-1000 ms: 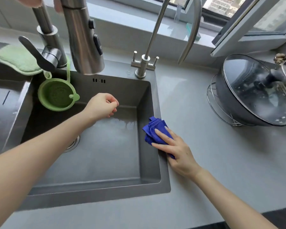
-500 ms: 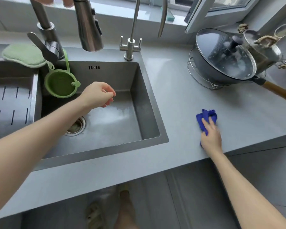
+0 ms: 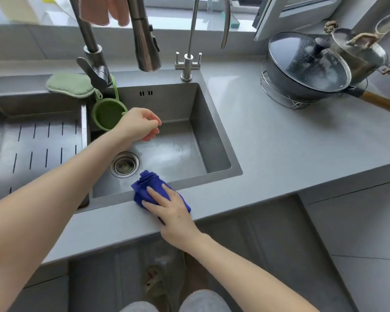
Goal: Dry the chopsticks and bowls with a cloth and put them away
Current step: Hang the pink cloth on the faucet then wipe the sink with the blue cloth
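A folded blue cloth (image 3: 148,185) lies on the front rim of the steel sink (image 3: 214,136). My right hand (image 3: 170,210) presses flat on it with straight fingers. My left hand (image 3: 139,124) hovers over the sink basin with its fingers loosely curled and nothing in them. No chopsticks or bowls are in view.
A green strainer (image 3: 106,115) hangs at the sink's back left and a green sponge (image 3: 69,84) lies behind it. The main tap (image 3: 144,37) and a small tap (image 3: 188,61) stand at the back. A lidded pan (image 3: 306,68) sits on a wire rack, right. A slotted drainer (image 3: 36,143) is left.
My right hand has slid the blue cloth from the counter right of the sink leftward to the sink's front rim. My left hand has stayed over the basin.
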The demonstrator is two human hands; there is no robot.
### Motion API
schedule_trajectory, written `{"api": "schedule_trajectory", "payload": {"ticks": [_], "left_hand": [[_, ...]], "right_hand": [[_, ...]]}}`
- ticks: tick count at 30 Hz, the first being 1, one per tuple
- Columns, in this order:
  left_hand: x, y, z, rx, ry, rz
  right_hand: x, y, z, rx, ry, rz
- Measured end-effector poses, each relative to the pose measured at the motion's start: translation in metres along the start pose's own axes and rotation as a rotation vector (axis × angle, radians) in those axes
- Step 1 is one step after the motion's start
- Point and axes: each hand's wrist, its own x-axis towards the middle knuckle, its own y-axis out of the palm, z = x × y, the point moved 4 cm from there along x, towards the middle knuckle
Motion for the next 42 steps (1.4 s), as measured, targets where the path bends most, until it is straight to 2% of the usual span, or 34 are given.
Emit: {"api": "schedule_trajectory", "payload": {"ticks": [2,5,8,9,10,12,15,17,21,24,26,27,31,33,35,38,40,42], "left_hand": [[-0.004,-0.006,0.006,0.012,-0.038,-0.014],[-0.009,-0.010,0.011,0.024,-0.064,-0.035],[-0.016,-0.008,0.008,0.050,-0.052,-0.012],[-0.017,-0.008,0.005,0.057,-0.041,-0.005],[-0.019,-0.008,0.002,0.060,-0.029,0.001],[-0.021,-0.012,-0.004,0.063,-0.002,-0.003],[-0.020,-0.018,-0.007,0.080,0.015,-0.012],[-0.017,-0.018,-0.010,0.072,0.025,-0.010],[-0.005,-0.012,-0.018,0.065,0.026,-0.008],[0.001,-0.006,-0.012,0.072,-0.022,-0.002],[0.004,-0.001,-0.004,0.078,-0.054,-0.007],[0.006,0.001,-0.001,0.076,-0.064,-0.015],[0.024,0.007,0.002,0.028,-0.080,-0.065],[0.033,0.008,0.005,-0.006,-0.099,-0.094],[0.044,0.005,0.009,-0.036,-0.127,-0.142],[0.063,-0.003,0.011,-0.091,-0.153,-0.219],[0.079,-0.010,0.010,-0.124,-0.161,-0.278],[0.096,-0.018,0.012,-0.164,-0.181,-0.348]], "right_hand": [[-0.001,-0.024,0.000,0.214,-0.024,-0.012],[-0.012,-0.094,-0.046,0.378,0.205,-0.335],[-0.037,-0.137,-0.115,0.140,0.549,-0.560],[-0.043,-0.135,-0.127,0.021,0.637,-0.575],[-0.045,-0.124,-0.127,-0.090,0.651,-0.564],[-0.040,-0.083,-0.102,-0.215,0.547,-0.472],[-0.019,-0.023,-0.045,-0.233,0.381,-0.352],[0.001,-0.004,-0.003,-0.235,0.205,-0.282],[0.025,0.025,0.048,-0.224,-0.216,0.204],[0.013,0.009,0.025,-0.260,-0.490,0.292],[-0.004,-0.017,-0.022,-0.278,-0.549,0.276],[-0.012,-0.036,-0.049,-0.293,-0.523,0.230],[-0.011,-0.123,-0.153,-0.319,-0.224,-0.011],[0.013,-0.152,-0.180,-0.281,-0.067,-0.124],[0.049,-0.168,-0.178,-0.248,0.010,-0.253],[0.120,-0.175,-0.146,-0.185,0.034,-0.430],[0.178,-0.171,-0.122,-0.191,-0.030,-0.448],[0.240,-0.160,-0.103,-0.259,-0.123,-0.374]]}}
